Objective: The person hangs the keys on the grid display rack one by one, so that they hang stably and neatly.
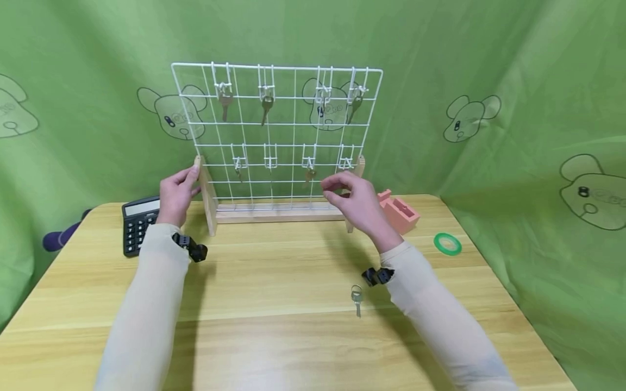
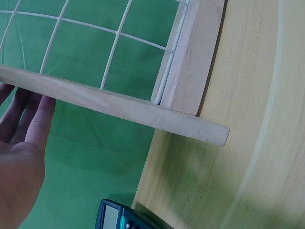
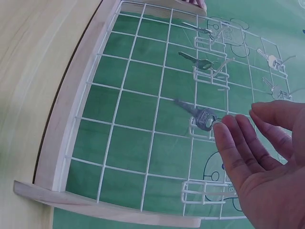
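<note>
A white wire grid rack (image 1: 295, 124) stands on a wooden base, with keys hanging from hooks in two rows. My left hand (image 1: 176, 195) grips the wooden side post (image 1: 207, 195), thumb in front and fingers behind it. Beside the lower hooks is my right hand (image 1: 357, 198), thumb and fingertips apart. In the right wrist view its fingertips are close to the ring of a hanging key (image 3: 204, 118); whether they touch cannot be told. The lower row's end hook (image 3: 205, 192) bears no key. One key with a ring (image 1: 357, 300) lies on the table.
A black calculator (image 1: 132, 231) lies by my left forearm. Behind my right hand sits a pink box (image 1: 400, 216), with a green tape roll (image 1: 447, 244) farther right. Green curtain (image 1: 440, 49) surrounds the wooden table (image 1: 274, 288).
</note>
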### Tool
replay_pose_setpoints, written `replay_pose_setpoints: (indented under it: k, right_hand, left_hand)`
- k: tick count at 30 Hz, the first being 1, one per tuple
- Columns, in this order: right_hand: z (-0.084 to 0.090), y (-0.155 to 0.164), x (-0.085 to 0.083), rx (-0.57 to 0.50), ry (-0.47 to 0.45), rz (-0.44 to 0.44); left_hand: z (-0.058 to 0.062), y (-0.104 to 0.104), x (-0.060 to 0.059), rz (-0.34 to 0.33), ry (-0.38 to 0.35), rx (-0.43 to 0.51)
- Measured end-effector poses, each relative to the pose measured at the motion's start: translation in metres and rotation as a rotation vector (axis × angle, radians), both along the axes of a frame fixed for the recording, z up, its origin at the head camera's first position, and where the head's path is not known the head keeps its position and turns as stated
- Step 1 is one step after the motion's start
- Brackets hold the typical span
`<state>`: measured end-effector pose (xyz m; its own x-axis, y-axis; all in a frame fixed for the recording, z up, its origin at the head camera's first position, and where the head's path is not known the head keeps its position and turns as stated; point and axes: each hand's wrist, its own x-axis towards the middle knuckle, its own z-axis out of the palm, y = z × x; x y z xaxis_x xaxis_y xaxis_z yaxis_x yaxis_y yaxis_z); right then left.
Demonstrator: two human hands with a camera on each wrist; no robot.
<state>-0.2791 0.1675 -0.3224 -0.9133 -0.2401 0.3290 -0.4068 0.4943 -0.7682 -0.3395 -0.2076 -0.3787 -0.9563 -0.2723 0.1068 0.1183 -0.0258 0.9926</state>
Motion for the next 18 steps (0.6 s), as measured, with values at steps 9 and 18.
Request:
replay_pose_setpoints:
  k: [9, 18]
  right_hand:
    - [-0.015, 0.015, 0.011, 0.055, -0.064, 0.032]
    - [-0.028, 0.032, 0.025, 0.095, -0.105, 0.087]
  left_hand:
    - [0.002, -0.001, 0.001, -0.006, -0.007, -0.002]
    - [0.000, -0.002, 0.000, -0.006, 0.005, -0.006]
